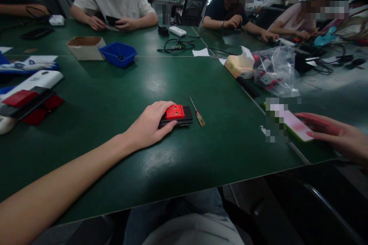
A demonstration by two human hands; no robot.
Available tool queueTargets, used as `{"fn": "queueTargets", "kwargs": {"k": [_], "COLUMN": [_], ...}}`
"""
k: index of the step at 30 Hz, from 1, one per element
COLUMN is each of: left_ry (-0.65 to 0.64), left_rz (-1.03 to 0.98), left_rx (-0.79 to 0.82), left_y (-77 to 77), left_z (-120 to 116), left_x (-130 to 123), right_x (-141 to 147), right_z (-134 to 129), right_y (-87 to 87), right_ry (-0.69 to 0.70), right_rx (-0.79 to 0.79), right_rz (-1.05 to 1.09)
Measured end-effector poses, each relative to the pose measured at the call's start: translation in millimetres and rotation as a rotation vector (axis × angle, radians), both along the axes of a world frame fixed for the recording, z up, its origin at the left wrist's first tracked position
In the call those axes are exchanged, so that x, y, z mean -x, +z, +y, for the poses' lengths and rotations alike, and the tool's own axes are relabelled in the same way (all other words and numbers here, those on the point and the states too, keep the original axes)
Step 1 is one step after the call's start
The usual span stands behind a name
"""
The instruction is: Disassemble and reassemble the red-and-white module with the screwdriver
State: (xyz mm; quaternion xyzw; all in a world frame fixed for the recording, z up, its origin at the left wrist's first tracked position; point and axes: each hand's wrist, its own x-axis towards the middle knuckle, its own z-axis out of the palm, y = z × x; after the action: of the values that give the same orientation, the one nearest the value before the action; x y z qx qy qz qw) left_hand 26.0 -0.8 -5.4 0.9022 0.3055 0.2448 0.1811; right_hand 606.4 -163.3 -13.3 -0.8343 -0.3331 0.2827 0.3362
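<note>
My left hand [149, 124] is wrapped round a stack of flat black pieces [186, 115] with a red part [175, 111] on top, resting on the green table. Just right of the stack lies a small screwdriver [197, 112] with a clear yellowish handle. At the right edge, my right hand [330, 132] holds a phone [294, 124] with a green edge and a lit pinkish screen, partly blurred, over the table.
A cardboard box [86, 49] and a blue tray [118, 54] stand at the back left. Red, black and white items [28, 101] lie left. A clear plastic bag [276, 71] and tissue pack [238, 63] are at the right. People sit across the table [161, 80].
</note>
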Motion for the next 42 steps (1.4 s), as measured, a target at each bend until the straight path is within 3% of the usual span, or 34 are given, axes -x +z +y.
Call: {"fn": "queueTargets", "kwargs": {"k": [4, 11, 14, 17, 20, 23, 26, 30, 34, 36, 42], "left_ry": [-0.007, -0.051, -0.038, 0.003, 0.113, 0.17, 0.126, 0.087, 0.092, 0.093, 0.062], "left_rz": [-0.034, -0.223, -0.291, -0.372, -0.577, -0.907, -1.108, -1.201, -1.179, -1.125, -0.694], "left_rx": [0.021, 0.008, 0.028, 0.081, 0.278, 0.61, 0.875, 0.987, 0.969, 0.88, 0.22], "left_y": [0.3, 5.4, 5.3, 3.9, 2.6, 3.4, 6.2, 7.1, 1.7, -1.7, -12.2], "left_z": [0.4, -3.2, -2.4, -1.5, -1.2, 0.1, 3.5, 9.4, 14.2, 16.0, 23.1], "left_x": [-0.4, -5.4, -4.8, -3.3, -4.2, -6.5, -6.6, -3.8, -2.0, -0.6, 11.6], "right_x": [18.2, 81.4, 136.6, 204.4, 266.8, 312.4, 340.8, 357.6, 361.5, 362.5, 367.3], "right_z": [2.2, 37.7, 60.9, 83.4, 105.9, 131.1, 157.0, 181.6, 188.4, 187.7, 183.2], "right_y": [4.3, 19.4, 30.6, 38.8, 40.5, 39.2, 40.0, 44.3, 45.6, 44.4, 42.0], "right_ry": [-0.005, 0.099, 0.4, 0.785, 1.076, 1.219, 1.251, 1.223, 1.217, 1.198, 1.144], "right_rx": [-0.058, -0.343, -0.543, -0.594, -0.572, -0.619, -0.71, -0.815, -0.846, -0.854, -0.863], "right_rz": [-0.044, -0.514, -0.714, -0.688, -0.579, -0.434, -0.385, -0.358, -0.336, -0.311, -0.284]}}
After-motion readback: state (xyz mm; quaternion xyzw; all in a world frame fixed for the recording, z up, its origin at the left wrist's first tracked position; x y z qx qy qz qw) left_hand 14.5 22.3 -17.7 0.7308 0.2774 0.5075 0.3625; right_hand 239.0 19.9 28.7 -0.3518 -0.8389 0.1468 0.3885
